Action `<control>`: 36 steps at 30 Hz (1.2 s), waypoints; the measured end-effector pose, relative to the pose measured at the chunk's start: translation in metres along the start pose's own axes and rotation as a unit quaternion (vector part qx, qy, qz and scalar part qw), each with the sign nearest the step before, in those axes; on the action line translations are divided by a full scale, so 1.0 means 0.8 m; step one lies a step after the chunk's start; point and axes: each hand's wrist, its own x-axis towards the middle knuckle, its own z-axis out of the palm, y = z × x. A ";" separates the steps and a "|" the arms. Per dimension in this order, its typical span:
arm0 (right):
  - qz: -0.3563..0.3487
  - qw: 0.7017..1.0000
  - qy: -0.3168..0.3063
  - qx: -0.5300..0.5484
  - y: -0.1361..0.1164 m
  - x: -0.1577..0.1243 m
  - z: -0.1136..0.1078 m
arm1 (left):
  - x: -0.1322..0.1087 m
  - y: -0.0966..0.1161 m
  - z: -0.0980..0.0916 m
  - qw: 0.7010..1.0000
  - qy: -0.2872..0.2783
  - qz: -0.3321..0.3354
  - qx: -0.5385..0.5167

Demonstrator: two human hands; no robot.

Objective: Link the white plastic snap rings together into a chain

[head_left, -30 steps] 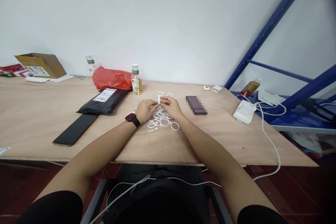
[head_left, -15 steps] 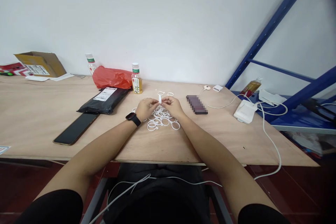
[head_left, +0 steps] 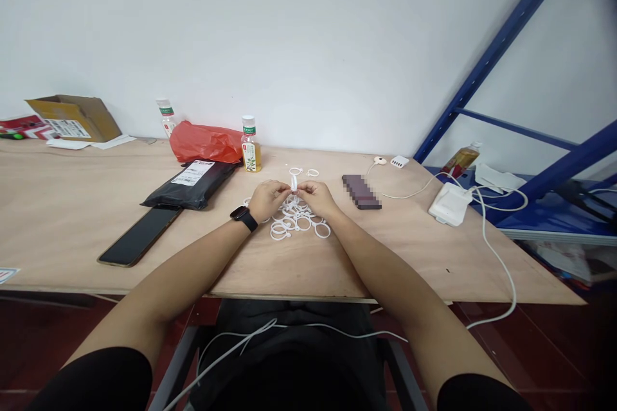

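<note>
White rings [head_left: 290, 223] are heaped on the surface [head_left: 289, 270]; just beyond, one ring [head_left: 294, 182] is gripped edge-on by the fingers [head_left: 284, 187] of left hand [head_left: 265, 201] and right hand [head_left: 317, 198]. Its handling is judged in hand, a steady two-handed pinch apparently called for next; two rings [head_left: 312, 176] lie beyond

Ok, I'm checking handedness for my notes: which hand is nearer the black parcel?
Left. The left hand is to the right of the black parcel, with tabletop between; the right hand is farther right, past the white ring both hands hold.
</note>
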 end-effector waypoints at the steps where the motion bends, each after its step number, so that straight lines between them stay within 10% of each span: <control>1: 0.000 1.000 -0.001 -0.005 0.000 0.000 0.000 | 0.000 0.000 0.000 1.000 -0.002 -0.001 -0.001; 36: -0.010 0.994 0.010 -0.108 -0.012 -0.005 -0.002 | -0.001 0.000 0.005 0.999 -0.033 -0.034 -0.026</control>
